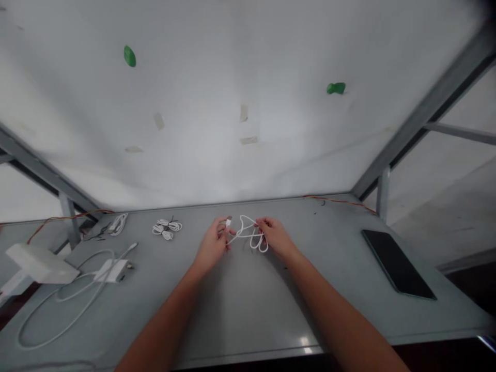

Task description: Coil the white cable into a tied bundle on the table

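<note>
Left hand (212, 245) pinched around the small white connector (228, 222) of a white cable (248, 235); right hand (276, 237) closed on the cable's doubled loops, with the loops strung between both hands over a grey metal table (248, 320). Farther left on the table, a tied white cable bundle (166, 228), then a second bundle (118, 225). At lower left, a white power adapter (110, 270) with a long looped white cord (58, 320), beside a white plastic block (39, 263). At right, a black tablet (397, 263) lying flat. Along the far edge, a thin orange wire (341, 200).

Grey table (248, 315), black tablet (399, 263), coiled cables (166, 229)
</note>
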Demonstrator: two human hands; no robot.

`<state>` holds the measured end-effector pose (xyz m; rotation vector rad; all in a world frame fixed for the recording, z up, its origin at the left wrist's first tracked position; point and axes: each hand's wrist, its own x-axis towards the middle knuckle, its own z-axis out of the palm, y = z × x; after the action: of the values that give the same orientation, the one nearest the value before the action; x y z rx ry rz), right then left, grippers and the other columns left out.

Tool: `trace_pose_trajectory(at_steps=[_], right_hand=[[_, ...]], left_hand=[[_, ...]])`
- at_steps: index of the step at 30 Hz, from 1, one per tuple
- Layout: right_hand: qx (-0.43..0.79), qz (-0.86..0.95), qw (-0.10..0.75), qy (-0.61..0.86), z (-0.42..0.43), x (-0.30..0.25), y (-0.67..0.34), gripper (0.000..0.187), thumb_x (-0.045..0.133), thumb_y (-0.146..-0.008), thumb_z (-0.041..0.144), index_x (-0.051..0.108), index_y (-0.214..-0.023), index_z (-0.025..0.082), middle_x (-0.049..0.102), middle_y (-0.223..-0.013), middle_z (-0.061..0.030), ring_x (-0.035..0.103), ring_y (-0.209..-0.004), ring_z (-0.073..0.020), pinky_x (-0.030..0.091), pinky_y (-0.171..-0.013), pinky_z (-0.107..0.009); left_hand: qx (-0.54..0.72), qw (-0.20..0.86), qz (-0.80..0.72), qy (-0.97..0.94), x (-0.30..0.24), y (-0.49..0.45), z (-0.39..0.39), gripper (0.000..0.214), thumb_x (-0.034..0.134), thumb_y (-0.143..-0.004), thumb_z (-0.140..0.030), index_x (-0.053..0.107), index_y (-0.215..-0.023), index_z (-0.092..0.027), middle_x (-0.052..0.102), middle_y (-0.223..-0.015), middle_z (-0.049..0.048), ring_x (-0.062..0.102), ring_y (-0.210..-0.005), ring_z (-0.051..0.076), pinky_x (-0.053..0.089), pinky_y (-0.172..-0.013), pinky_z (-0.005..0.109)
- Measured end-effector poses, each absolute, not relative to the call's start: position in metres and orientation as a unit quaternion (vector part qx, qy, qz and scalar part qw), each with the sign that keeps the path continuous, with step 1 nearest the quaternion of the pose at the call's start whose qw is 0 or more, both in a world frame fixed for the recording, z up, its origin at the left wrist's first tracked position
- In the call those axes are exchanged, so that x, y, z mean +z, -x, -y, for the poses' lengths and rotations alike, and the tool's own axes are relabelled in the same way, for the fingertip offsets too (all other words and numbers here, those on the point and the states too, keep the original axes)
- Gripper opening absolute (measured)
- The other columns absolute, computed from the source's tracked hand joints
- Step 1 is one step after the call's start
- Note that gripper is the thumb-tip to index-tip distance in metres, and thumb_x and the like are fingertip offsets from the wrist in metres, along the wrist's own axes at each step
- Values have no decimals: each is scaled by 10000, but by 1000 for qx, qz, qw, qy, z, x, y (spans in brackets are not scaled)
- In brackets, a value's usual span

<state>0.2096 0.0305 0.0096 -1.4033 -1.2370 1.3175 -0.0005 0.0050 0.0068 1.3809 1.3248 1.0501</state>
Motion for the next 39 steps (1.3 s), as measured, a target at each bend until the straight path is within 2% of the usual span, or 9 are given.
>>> trace_pose_trajectory(at_steps=[4, 9, 14, 18, 23, 27, 32, 36, 39], right_hand=[[499, 508, 405, 574, -31, 10, -211, 285, 549, -984, 318, 652, -757, 179, 541, -581, 25, 466, -434, -96, 368, -416, -220], [514, 527, 384, 558, -27, 10, -206, 277, 610, -957, 383, 650, -770, 182, 542, -574, 38, 456, -426, -88, 374, -422, -211], [542, 521, 398, 525, -24, 15, -205, 257, 579, -960, 411, 639, -857, 184, 526, -587, 57, 447, -433, -88, 361, -417, -209], [559, 481, 420, 529, -23, 17, -207, 259, 615, -932, 438, 612, -1028, 197, 541, -599, 74, 447, -435, -96, 343, -409, -209], [595, 481, 400, 504, -24, 15, -207, 281, 639, -898, 456, 631, -874, 176, 508, -582, 72, 401, -413, -80, 309, -391, -214], [595, 466, 421, 502, -26, 12, -207, 283, 652, -886, 472, 610, -890, 193, 517, -578, 78, 413, -403, -83, 322, -388, -216], [568, 468, 435, 519, -29, 11, -209, 260, 632, -898, 455, 605, -920, 197, 532, -581, 73, 440, -409, -90, 331, -388, -218], [563, 470, 428, 528, -28, 12, -210, 257, 631, -903, 453, 612, -916, 197, 541, -592, 68, 450, -416, -93, 341, -404, -222], [567, 480, 423, 519, -27, 13, -209, 267, 621, -909, 463, 614, -919, 196, 534, -583, 70, 440, -409, -96, 328, -405, -227]], left_hand=[[364, 501, -565, -546, 18, 7, 0, 474, 679, -857, -564, 720, -1084, -151, 619, -723, -13, 463, -494, 89, 341, -474, 224], [343, 527, -535, -564, 23, 8, 2, 494, 710, -822, -581, 784, -1073, -162, 599, -654, -14, 466, -544, 117, 342, -532, 245], [365, 405, -608, -577, 12, 15, -9, 377, 639, -855, -534, 758, -937, -186, 711, -817, 60, 625, -775, 231, 445, -653, 307], [396, 303, -678, -540, 9, 24, -11, 362, 442, -981, -531, 659, -952, -243, 623, -722, 21, 601, -751, 237, 447, -662, 321], [500, 255, -607, -563, 15, 23, -7, 415, 349, -1025, -609, 536, -936, -249, 613, -822, 21, 596, -779, 196, 487, -738, 316], [519, 410, -516, -544, 21, 18, -6, 487, 551, -912, -700, 549, -1053, -234, 634, -851, 18, 621, -697, 171, 511, -623, 296], [435, 631, -467, -441, 30, 18, -2, 541, 750, -802, -631, 615, -1121, -215, 681, -1012, 51, 567, -575, 94, 394, -454, 209], [455, 649, -448, -414, 32, 20, -2, 533, 771, -790, -622, 705, -1088, -184, 689, -1092, 94, 568, -669, 96, 417, -523, 205], [430, 624, -467, -455, 28, 23, -3, 530, 781, -767, -638, 746, -997, -162, 688, -987, 74, 501, -634, 86, 366, -519, 208]])
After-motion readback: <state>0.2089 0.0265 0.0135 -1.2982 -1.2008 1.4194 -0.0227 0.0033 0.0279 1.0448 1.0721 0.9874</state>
